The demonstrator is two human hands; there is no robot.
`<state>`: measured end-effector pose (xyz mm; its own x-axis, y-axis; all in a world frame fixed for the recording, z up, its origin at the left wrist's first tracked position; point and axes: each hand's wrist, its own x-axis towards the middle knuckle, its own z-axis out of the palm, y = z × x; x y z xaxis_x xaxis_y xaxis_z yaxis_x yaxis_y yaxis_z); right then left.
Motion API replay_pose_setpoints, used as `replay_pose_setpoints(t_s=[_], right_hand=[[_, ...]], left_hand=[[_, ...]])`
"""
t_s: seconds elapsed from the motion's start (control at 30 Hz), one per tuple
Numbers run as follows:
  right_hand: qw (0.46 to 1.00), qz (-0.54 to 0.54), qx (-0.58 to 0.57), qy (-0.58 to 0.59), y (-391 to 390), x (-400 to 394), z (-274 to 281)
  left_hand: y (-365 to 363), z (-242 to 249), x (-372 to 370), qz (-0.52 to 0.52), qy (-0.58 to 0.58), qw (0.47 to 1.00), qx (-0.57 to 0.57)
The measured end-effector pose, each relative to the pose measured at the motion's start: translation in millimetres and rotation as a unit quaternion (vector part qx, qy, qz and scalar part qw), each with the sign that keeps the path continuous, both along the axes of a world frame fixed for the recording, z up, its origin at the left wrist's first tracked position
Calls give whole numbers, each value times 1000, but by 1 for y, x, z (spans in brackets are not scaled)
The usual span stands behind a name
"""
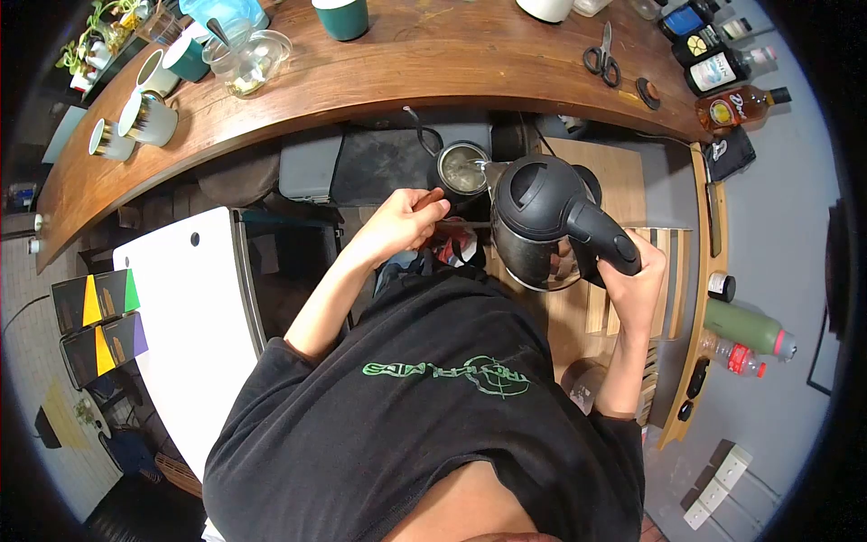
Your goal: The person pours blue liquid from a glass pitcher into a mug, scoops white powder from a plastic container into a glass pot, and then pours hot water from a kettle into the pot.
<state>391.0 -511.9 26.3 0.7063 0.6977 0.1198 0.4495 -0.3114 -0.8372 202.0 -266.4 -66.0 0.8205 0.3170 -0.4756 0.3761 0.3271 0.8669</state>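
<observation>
My left hand [402,224] is closed round the wooden handle of a small dark gooseneck kettle [435,177]. Its lid is off, water shows inside, and its thin curved spout points away from me. My right hand [639,280] grips the black handle of a larger electric kettle [533,203] with a clear lower body. That kettle is tilted, its spout at the rim of the gooseneck kettle, and a stream of water runs from it into the opening. Both kettles are held in front of my body, below the counter's near edge.
A curved wooden counter [433,68] spans the far side. It bears scissors [603,60], a glass pitcher [244,68], white mugs [149,119], a green cup [341,16] and several bottles [718,70]. A white-topped surface [185,298] stands left; a slatted wooden shelf [673,280] lies right.
</observation>
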Motion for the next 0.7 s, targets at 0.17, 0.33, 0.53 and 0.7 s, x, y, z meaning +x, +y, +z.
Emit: replay_pose_setpoints(t_s=[0.17, 0.33, 0.53, 0.7], right_hand=[[1000, 2, -2, -2, -2, 0, 1], [1000, 6, -5, 1, -5, 2, 1], [1000, 9, -1, 2, -7, 4, -4], [1000, 11, 16, 14, -14, 11, -25]], left_hand=[[-1, -1, 0, 0, -2, 1000, -14], [-2, 0, 0, -3, -1, 1000, -24], [-4, 1, -2, 7, 0, 999, -44], [-3, -2, -6, 21, -8, 997, -73]])
